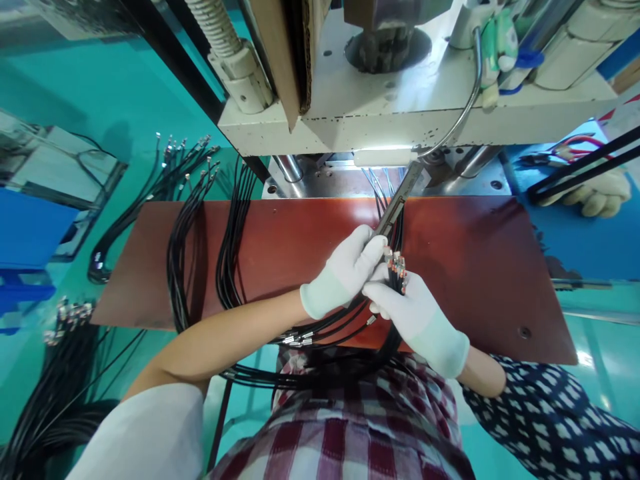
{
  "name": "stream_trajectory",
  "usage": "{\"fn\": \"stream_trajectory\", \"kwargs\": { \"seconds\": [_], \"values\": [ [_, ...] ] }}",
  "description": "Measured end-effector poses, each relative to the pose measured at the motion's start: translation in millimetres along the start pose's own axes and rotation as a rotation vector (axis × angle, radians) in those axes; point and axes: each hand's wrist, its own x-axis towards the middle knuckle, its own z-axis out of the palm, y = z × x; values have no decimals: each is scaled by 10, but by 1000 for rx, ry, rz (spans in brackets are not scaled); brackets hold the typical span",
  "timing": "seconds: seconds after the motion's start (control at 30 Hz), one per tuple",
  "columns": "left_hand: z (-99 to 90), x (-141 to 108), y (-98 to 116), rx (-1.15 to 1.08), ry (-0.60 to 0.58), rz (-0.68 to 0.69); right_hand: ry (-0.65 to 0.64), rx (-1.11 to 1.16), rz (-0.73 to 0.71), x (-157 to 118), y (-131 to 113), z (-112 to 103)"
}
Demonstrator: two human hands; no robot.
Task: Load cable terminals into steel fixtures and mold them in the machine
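My left hand [345, 270], in a white glove, is closed around the lower end of a long, narrow grey metal bar [399, 203] that slants up towards the press. In my right hand [420, 310], also gloved, is a bundle of black cables [393, 343] with its metal-tipped ends [395, 261] upward between thumb and fingers. Both hands are close together over the brown board [465, 267]. More cable ends with silver fittings [299, 339] lie below my left wrist. Thin cables run behind the bar under the press.
A white press [410, 127] with metal guide posts stands ahead. Black cable bundles [230, 247] hang across the board's left side. Further cable bundles [75, 320] are at far left, near a blue bin [35, 227]. Gloves [595, 193] lie on the blue surface at right.
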Motion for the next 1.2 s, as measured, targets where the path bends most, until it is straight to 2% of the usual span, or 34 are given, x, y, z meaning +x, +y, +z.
{"fn": "stream_trajectory", "kwargs": {
  "seconds": [0.1,0.27,0.37,0.73,0.83,0.93,1.0,1.03,1.07,1.2],
  "values": [
    [-18,-16,-18,-63,-89,13,-39,22,-6,-35,13,-16],
    [-58,5,-56,-346,-200,-130,-67,128,-49,-55,29,-87],
    [-73,20,-85,-417,-241,-170,-53,180,-29,-37,51,-86],
    [-25,-39,59,-142,-81,-47,0,52,-22,-35,72,25],
    [26,-56,70,-63,9,-27,46,9,-26,-20,84,31],
    [27,-63,56,10,51,1,-48,8,-74,-23,80,-43],
    [-13,-65,50,10,-5,13,-158,-5,-95,-57,72,-111],
    [-40,-67,52,0,-38,13,-158,-6,-104,-85,71,-139],
    [-68,-69,55,-9,-68,12,-109,4,-120,-118,75,-160],
    [-149,-74,78,-24,-162,32,250,215,-282,-238,130,-174]
  ]
}}
